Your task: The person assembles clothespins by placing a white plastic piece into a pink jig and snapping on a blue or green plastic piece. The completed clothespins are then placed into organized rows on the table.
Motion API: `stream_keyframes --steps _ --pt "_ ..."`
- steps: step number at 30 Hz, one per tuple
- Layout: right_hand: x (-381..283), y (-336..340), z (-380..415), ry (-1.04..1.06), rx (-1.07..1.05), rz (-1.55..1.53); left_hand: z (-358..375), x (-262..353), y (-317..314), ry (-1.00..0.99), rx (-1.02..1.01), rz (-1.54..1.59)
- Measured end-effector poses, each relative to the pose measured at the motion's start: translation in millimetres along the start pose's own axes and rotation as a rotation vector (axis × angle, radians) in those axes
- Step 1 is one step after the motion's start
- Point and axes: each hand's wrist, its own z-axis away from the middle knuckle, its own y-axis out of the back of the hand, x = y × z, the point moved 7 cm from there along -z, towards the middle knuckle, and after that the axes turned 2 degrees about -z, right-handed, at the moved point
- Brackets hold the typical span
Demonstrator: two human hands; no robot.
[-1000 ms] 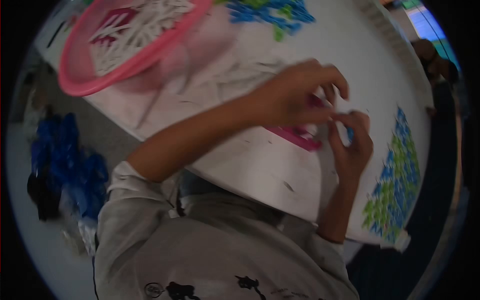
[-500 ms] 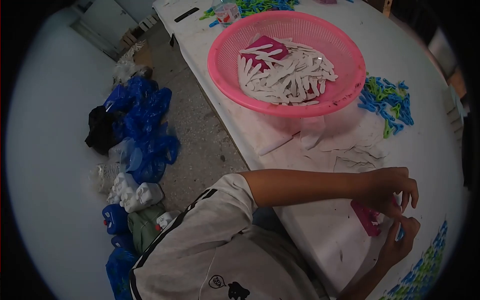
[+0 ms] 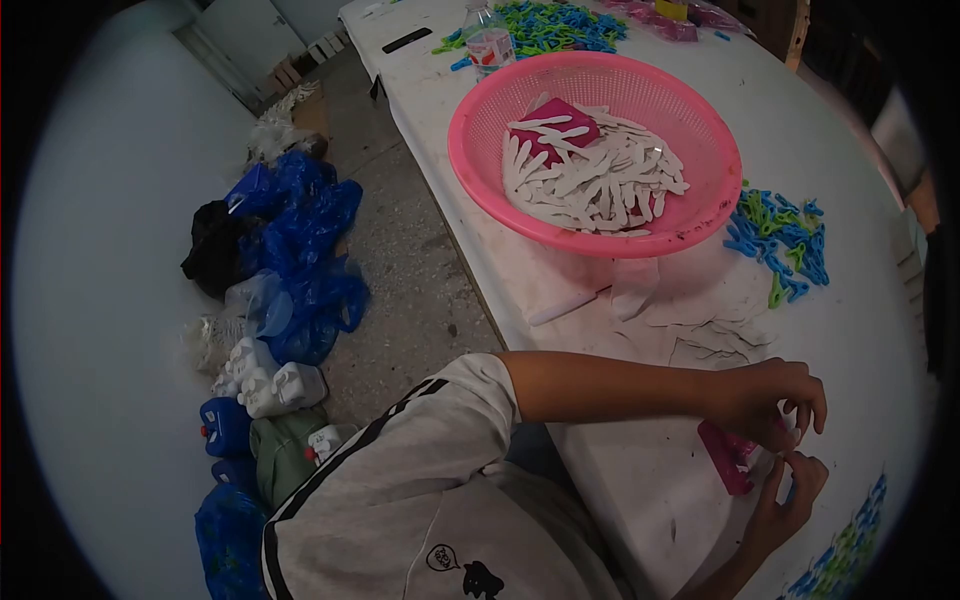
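Note:
My left hand [image 3: 765, 398] reaches in over the table with its fingers bent and the tips pressed close to a small whitish piece. Just below it, my right hand [image 3: 792, 500] is closed, thumb and fingers pinched together, with a bit of blue showing between them. The fingertips of both hands nearly meet. A magenta block [image 3: 722, 462] lies beside and partly under my left hand. What exactly each hand grips is too small to make out.
A pink basket [image 3: 712, 212] holds many white flat strips [image 3: 590, 185] and a magenta piece. Blue and green clips [image 3: 780, 240] lie right of it, more [image 3: 560, 28] behind and lower right. Also there: a bottle [image 3: 489, 45], a white-handled tool [image 3: 565, 308], a phone-like black object [image 3: 407, 40].
The view has shifted, so the basket and table appear lower and farther right. Both hands stay close together; less blue shows at my right hand.

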Motion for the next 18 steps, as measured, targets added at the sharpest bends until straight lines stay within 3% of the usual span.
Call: stream_keyframes --steps 4,6,8,10,18 --pt "3.9 -4.3 1.3 -0.042 0.032 0.009 0.7 -3.3 0.9 -0.005 0.050 0.041" --pt "1.3 3.0 0.1 0.117 0.053 0.038 0.2 -5.9 -0.5 0.036 0.027 0.034" --pt "-9.7 3.8 -5.5 0.063 0.050 0.009 2.3 -7.9 1.9 0.046 0.033 0.044" --pt "-10.9 4.3 -8.1 0.026 0.102 0.007 2.5 -14.2 -2.3 0.192 0.017 0.231" --pt "-0.2 -6.8 -8.0 -0.074 0.102 -0.169 3.2 -8.1 3.0 0.173 0.025 0.132"
